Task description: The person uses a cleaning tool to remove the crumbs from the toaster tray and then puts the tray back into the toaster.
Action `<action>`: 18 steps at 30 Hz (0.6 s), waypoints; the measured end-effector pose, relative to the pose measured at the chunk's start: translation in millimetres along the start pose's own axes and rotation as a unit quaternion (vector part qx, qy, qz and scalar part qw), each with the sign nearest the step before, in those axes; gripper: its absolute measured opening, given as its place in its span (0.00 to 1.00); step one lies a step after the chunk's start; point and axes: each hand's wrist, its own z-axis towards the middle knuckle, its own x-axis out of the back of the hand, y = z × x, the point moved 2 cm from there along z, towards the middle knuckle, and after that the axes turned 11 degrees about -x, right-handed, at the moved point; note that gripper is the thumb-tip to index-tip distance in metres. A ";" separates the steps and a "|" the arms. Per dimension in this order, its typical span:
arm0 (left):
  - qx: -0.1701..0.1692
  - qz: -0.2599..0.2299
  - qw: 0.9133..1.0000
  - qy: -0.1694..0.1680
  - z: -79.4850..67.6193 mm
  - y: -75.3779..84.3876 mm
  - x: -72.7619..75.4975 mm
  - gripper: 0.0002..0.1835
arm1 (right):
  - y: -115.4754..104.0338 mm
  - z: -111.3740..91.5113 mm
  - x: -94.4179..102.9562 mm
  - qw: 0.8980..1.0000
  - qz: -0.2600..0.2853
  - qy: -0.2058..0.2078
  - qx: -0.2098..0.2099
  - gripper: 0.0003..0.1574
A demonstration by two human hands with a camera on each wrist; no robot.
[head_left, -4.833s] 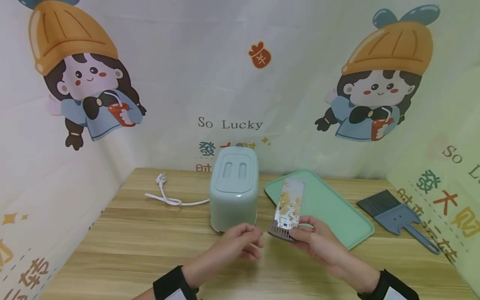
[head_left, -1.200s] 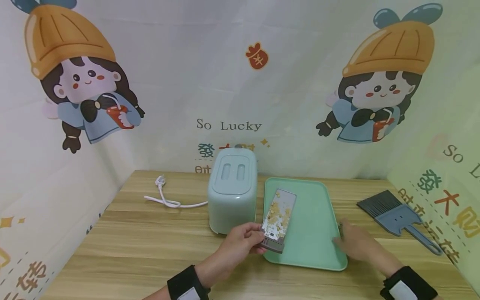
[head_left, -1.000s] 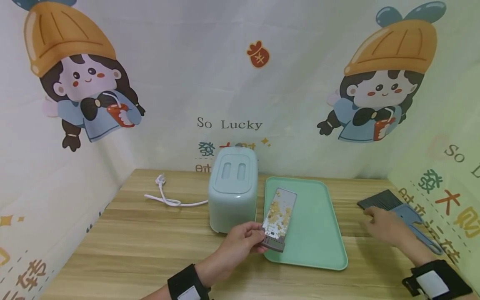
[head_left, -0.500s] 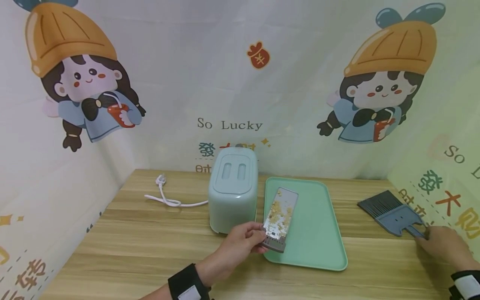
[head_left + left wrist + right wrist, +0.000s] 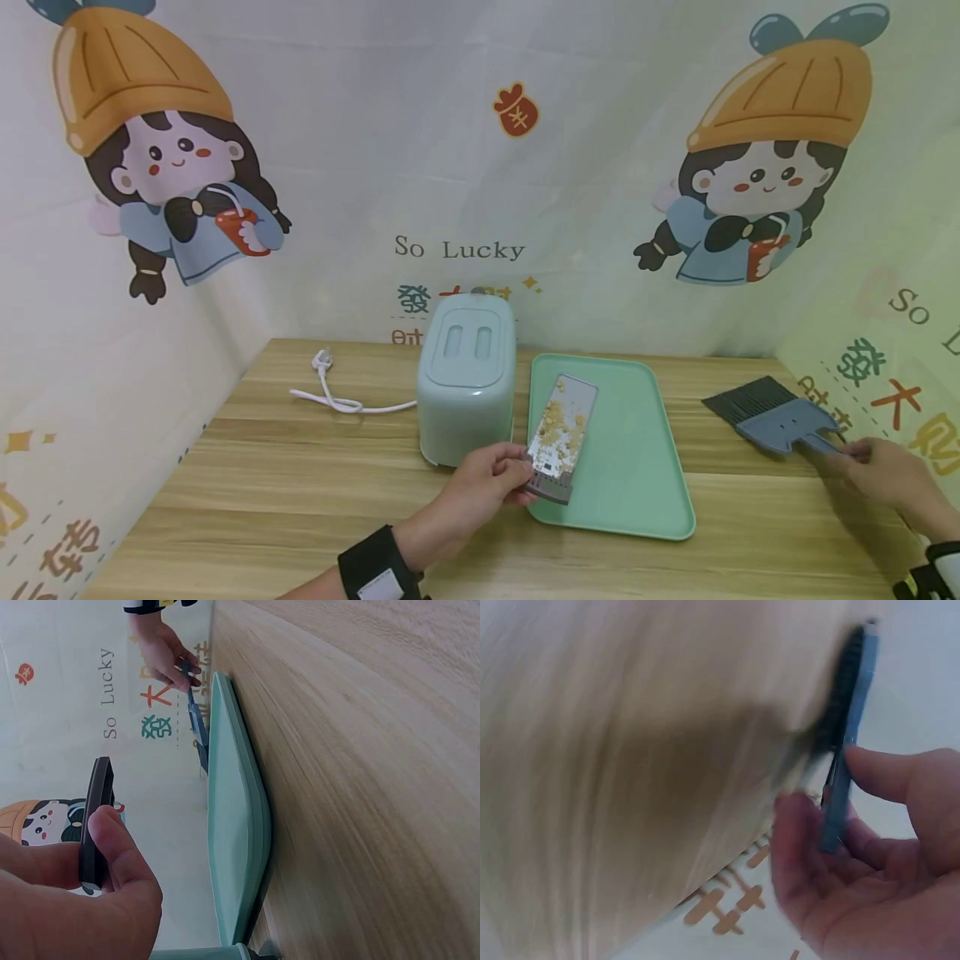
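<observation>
While pinching the dark grey slotted end of a narrow silver metal crumb drawer (image 5: 572, 440) between thumb and fingers of the left hand (image 5: 474, 493), also grips a blue-grey plastic brush with dark bristles (image 5: 776, 419) by its handle, thumb against fingers of the right hand (image 5: 888, 477). Holds the crumb drawer raised, shiny face strewn with yellow crumbs (image 5: 557, 422), over the left side of a flat mint-green rectangular tray (image 5: 633, 454). Has that tray right of the middle of a light wood-grain table (image 5: 300, 492), lengthwise from near the back edge toward the front. Has the brush by the table's right edge, apart from the tray, bristles aimed leftward and toward the back edge; cannot tell if touching the wood. Has a glossy pale-mint toaster with rounded corners (image 5: 467, 408) upright just left of the tray, and a white plugged cord (image 5: 341, 406) running from there toward the table's back-left corner. Wears a black wrist strap (image 5: 378, 560) on each arm. Faces a pale cloth backdrop printed with cartoon figures (image 5: 337, 167) behind the back edge.
</observation>
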 end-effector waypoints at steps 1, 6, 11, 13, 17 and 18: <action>-0.001 0.000 1.000 0.001 0.1 0.0 0.1 0.17 | -2.1 -0.7 2.2 0.999 0.036 -0.006 -0.009 0.30; -0.003 0.000 1.000 0.004 1.0 -0.9 0.4 0.17 | -17.9 -4.5 11.0 0.978 0.205 0.019 -0.033 0.34; 0.007 0.003 1.000 0.004 1.4 -1.5 0.9 0.18 | -40.7 -9.8 22.5 0.956 0.262 0.116 -0.055 0.34; 0.008 0.003 1.000 0.004 1.2 -1.8 0.9 0.18 | -50.3 -12.9 27.3 0.955 0.245 0.151 -0.067 0.33; 0.004 0.008 1.000 0.003 0.7 -2.0 1.4 0.19 | -69.6 -17.5 36.6 0.950 0.215 0.221 -0.046 0.29; 0.002 0.009 1.000 0.003 0.6 -1.8 1.7 0.19 | -74.1 -18.9 39.1 0.949 0.208 0.236 -0.033 0.28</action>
